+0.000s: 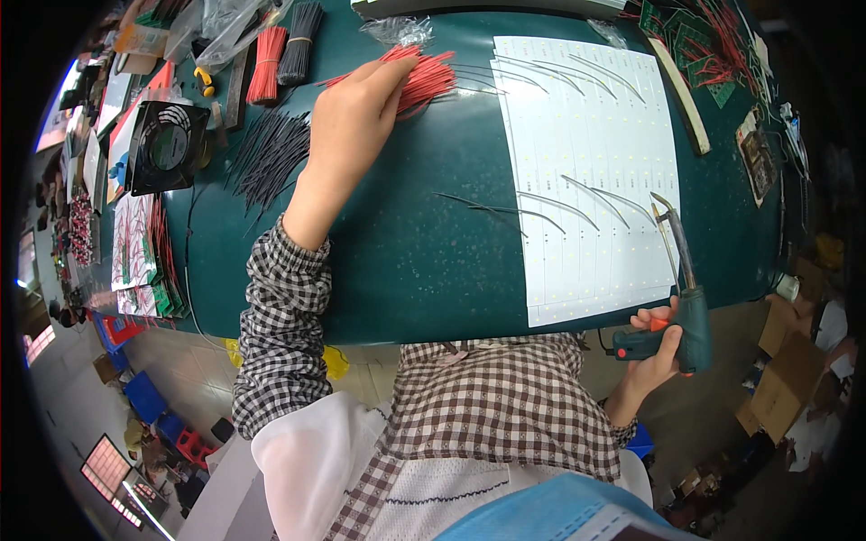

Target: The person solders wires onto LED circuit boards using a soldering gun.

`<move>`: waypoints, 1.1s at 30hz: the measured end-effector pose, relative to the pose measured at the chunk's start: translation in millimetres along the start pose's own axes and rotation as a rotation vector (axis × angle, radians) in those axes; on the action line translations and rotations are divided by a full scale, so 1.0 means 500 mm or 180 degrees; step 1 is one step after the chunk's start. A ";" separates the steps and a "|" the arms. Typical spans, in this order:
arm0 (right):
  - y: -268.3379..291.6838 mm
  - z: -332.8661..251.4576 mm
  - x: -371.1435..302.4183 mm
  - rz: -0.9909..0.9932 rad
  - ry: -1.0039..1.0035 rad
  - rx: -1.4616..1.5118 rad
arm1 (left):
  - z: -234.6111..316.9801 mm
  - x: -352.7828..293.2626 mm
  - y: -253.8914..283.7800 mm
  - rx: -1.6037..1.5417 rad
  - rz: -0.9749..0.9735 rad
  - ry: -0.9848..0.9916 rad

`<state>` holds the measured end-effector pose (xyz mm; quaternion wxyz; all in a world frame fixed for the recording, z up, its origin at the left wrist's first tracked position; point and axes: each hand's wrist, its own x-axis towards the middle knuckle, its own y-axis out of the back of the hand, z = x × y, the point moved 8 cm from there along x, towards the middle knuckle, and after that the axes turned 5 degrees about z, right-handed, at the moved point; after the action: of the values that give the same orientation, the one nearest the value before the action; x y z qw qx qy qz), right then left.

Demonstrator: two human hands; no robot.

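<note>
Worktop (406,261): dark green, cluttered along the far and left edges.
Left hand (356,117): stretched far forward, fingers (390,77) pressed down together on a loose pile of short red wires (426,77); whether a wire is pinched cannot be told.
Right hand (657,347): kept low at the near worktop edge, fingers wrapped around a green soldering gun (690,311), tip raised and held over the panel, likely parked clear of the reach.
White LED strip panel (591,171): laid flat at right; thin dark wires (568,207) lie across its rows.
Black wire pile (266,158): spread loose left of the forearm.
Small black fan (167,144): seated at far left.
</note>
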<state>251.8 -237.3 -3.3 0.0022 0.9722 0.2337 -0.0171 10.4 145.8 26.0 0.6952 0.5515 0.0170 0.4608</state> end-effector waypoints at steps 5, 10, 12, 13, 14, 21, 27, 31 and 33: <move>-0.006 -0.002 0.003 -0.0081 0.0018 0.0015 | -0.012 0.000 0.010 -0.0430 0.0264 0.0182; -0.002 0.002 0.002 -0.0065 -0.0006 -0.0007 | -0.018 -0.029 0.024 -0.3319 0.0875 0.1238; 0.000 0.001 0.002 0.0033 -0.0018 0.0005 | 0.003 -0.050 0.008 -0.3303 0.0828 0.1073; -0.002 0.000 0.003 0.0019 -0.0027 -0.0001 | 0.007 -0.063 -0.012 -0.3426 0.0715 0.1235; -0.004 -0.002 0.004 -0.0010 -0.0011 -0.0012 | 0.007 -0.077 -0.031 -0.3549 0.0600 0.1396; -0.007 -0.008 0.006 -0.0042 0.0003 -0.0002 | 0.040 -0.063 -0.037 -0.2578 -0.0286 0.1050; 0.006 0.003 0.009 0.0072 -0.0083 0.0019 | 0.166 0.015 0.034 0.1284 -0.1426 -0.1459; -0.002 -0.007 0.012 0.0091 -0.0056 0.0006 | 0.177 0.014 -0.050 0.1956 -0.1577 -0.1923; -0.010 -0.013 0.017 -0.0015 -0.0037 0.0009 | 0.177 -0.006 -0.098 0.2144 -0.1525 -0.2299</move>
<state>257.3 -229.1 3.1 0.0021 0.9715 0.2359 -0.0232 86.3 78.9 20.9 0.5273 0.8473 0.0489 0.0400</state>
